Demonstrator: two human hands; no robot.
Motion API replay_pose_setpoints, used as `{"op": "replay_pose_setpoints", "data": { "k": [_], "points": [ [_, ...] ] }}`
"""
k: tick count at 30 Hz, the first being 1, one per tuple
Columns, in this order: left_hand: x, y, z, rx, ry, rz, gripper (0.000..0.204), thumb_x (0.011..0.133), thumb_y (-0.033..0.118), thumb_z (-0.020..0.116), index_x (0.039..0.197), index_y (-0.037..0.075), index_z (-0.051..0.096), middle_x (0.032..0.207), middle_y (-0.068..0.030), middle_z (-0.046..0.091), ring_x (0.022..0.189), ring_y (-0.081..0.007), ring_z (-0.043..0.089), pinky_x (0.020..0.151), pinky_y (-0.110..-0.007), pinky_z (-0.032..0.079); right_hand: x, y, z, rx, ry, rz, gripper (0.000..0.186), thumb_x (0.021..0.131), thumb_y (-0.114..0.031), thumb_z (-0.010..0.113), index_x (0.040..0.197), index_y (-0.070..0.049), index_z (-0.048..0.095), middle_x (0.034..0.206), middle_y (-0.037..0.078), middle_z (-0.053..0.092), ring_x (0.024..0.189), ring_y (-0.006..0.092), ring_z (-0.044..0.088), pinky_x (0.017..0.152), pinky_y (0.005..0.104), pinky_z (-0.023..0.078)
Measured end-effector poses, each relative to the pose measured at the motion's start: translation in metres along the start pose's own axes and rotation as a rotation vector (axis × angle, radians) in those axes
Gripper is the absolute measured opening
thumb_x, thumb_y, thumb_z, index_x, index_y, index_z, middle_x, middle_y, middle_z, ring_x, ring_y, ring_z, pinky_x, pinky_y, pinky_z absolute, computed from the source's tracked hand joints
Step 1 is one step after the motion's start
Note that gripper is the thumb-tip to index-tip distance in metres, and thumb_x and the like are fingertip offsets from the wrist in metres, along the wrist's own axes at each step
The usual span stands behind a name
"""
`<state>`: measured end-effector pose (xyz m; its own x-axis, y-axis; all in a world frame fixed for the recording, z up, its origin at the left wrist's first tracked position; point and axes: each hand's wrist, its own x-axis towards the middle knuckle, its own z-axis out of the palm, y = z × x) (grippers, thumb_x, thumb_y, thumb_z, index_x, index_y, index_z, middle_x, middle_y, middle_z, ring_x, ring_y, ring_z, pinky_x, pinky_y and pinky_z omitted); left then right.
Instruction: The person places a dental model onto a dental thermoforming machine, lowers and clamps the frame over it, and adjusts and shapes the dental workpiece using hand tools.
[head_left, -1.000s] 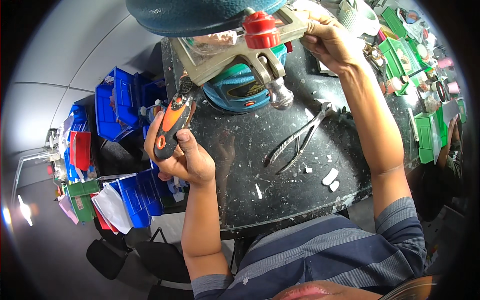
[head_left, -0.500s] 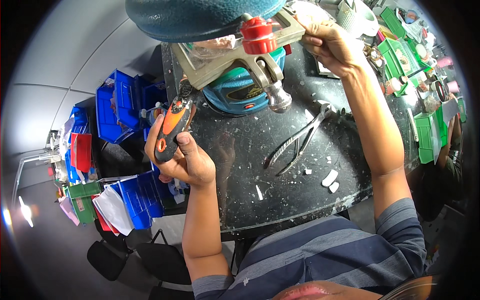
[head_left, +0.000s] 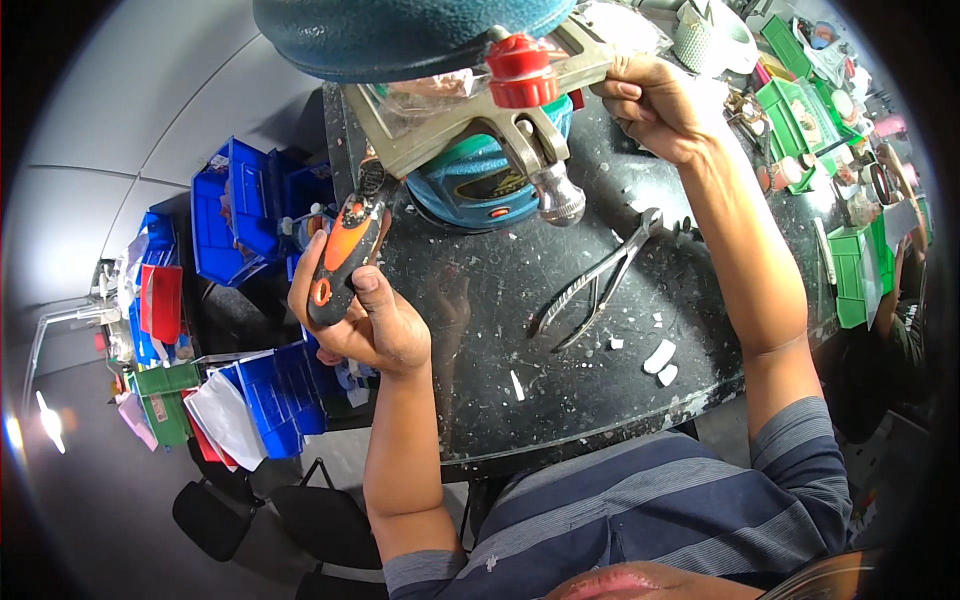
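Observation:
My left hand [head_left: 370,320] is closed around a tool with an orange-and-black handle [head_left: 345,245]. Its dark, crusted neck points up to the left corner of a metal frame [head_left: 415,145], where I cannot tell whether it touches or is fixed. The frame, clear sheet inside, belongs to a teal machine [head_left: 480,185] and sits under its rounded upper housing [head_left: 410,35]. At the frame's far right end, my right hand [head_left: 655,105] pinches the edge, fingertips partly hidden. A red knob [head_left: 521,70] and a knurled metal knob [head_left: 560,195] stick out from the frame's front.
Metal pliers [head_left: 600,275] lie with handles spread on the black table [head_left: 480,340]. White chips [head_left: 660,356] are scattered near its front edge. Blue bins [head_left: 235,215] stand beyond the left side, green trays [head_left: 795,130] at right. Another person's arm shows at the far right.
My right hand and the frame have shifted very slightly. My left hand keeps its grip. At the far right, the other person's arm has moved up.

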<state>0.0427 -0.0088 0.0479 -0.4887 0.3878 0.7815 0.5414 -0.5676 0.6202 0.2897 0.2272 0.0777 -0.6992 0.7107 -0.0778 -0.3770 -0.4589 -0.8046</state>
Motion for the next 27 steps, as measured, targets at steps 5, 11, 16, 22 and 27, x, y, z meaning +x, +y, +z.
{"op": "replay_pose_setpoints", "data": {
  "k": [5,11,16,22,27],
  "points": [
    [0.000,0.000,0.000,0.007,0.001,0.005,0.038,0.101,0.013,0.049,0.132,-0.007,0.041,0.124,-0.0279,0.055,0.114,-0.0400,0.063,0.092,-0.050,0.061,0.001,-0.001,-0.003,0.041,0.039,0.017,0.009,0.097,-0.004,0.058,0.104,0.002,0.057,0.074,-0.002,0.045,0.057,0.0010,0.035,0.043,0.0149,0.027],
    [-0.001,0.001,-0.004,0.059,-0.027,-0.017,0.038,0.101,0.013,0.049,0.133,-0.007,0.041,0.125,-0.0283,0.054,0.114,-0.0408,0.062,0.091,-0.050,0.061,0.000,-0.001,-0.004,0.113,0.004,0.065,0.011,0.096,-0.002,0.057,0.106,0.003,0.057,0.073,-0.002,0.044,0.056,0.0008,0.033,0.041,0.0145,0.025],
    [0.000,0.000,-0.005,0.050,-0.033,0.002,0.038,0.102,0.013,0.048,0.133,-0.007,0.040,0.126,-0.0283,0.054,0.114,-0.0410,0.063,0.091,-0.050,0.062,-0.001,-0.002,0.000,0.127,-0.030,0.068,0.013,0.097,-0.003,0.056,0.108,0.004,0.057,0.072,-0.002,0.043,0.055,0.0011,0.031,0.041,0.0143,0.025],
    [-0.001,0.000,0.003,-0.043,-0.010,-0.017,0.038,0.103,0.015,0.048,0.133,-0.007,0.040,0.126,-0.0278,0.054,0.114,-0.0405,0.063,0.092,-0.050,0.061,-0.001,-0.001,0.003,0.115,0.040,0.052,0.014,0.097,-0.003,0.055,0.108,0.005,0.056,0.072,-0.002,0.042,0.055,0.0011,0.032,0.042,0.0143,0.026],
    [0.000,0.001,0.003,-0.066,0.001,-0.020,0.039,0.103,0.016,0.049,0.133,-0.007,0.040,0.126,-0.0275,0.054,0.114,-0.0400,0.063,0.092,-0.050,0.061,-0.003,-0.004,0.007,0.159,0.069,0.071,0.009,0.097,-0.001,0.054,0.105,0.003,0.055,0.072,-0.002,0.041,0.056,0.0008,0.033,0.041,0.0143,0.026]
  ]
}}
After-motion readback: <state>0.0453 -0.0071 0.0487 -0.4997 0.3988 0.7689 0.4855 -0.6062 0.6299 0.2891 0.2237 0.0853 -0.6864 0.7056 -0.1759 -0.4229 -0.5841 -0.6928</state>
